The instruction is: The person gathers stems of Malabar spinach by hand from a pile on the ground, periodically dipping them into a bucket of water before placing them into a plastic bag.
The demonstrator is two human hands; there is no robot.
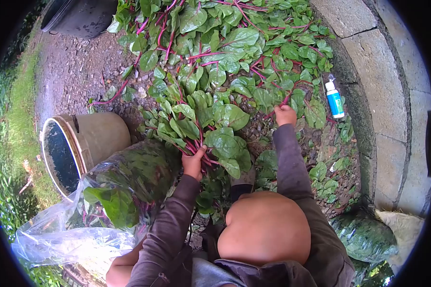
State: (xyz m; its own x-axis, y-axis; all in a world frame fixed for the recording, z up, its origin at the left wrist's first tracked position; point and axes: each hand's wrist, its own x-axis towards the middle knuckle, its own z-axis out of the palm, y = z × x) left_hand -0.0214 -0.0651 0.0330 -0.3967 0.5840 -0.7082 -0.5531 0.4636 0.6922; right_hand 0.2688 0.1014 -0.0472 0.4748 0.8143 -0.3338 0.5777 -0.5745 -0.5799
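My left hand (193,164) is closed round a bunch of purple-red stems, whose broad green leaves (196,115) fan out above and to the right of it. Farther right, my right hand (285,115) is closed on a reddish stem at the lower edge of the big leafy pile (239,43). The fingertips of that hand are partly hidden by leaves. Beside my left forearm, a clear plastic bag (76,239) lies on its side with leafy stems inside it.
A white bucket (103,138) lies tipped at the left, and a dark tub (84,19) is at the top left. A blue and white bottle (334,100) lies near the concrete block wall (373,81). At the lower right is another filled plastic bag (364,237).
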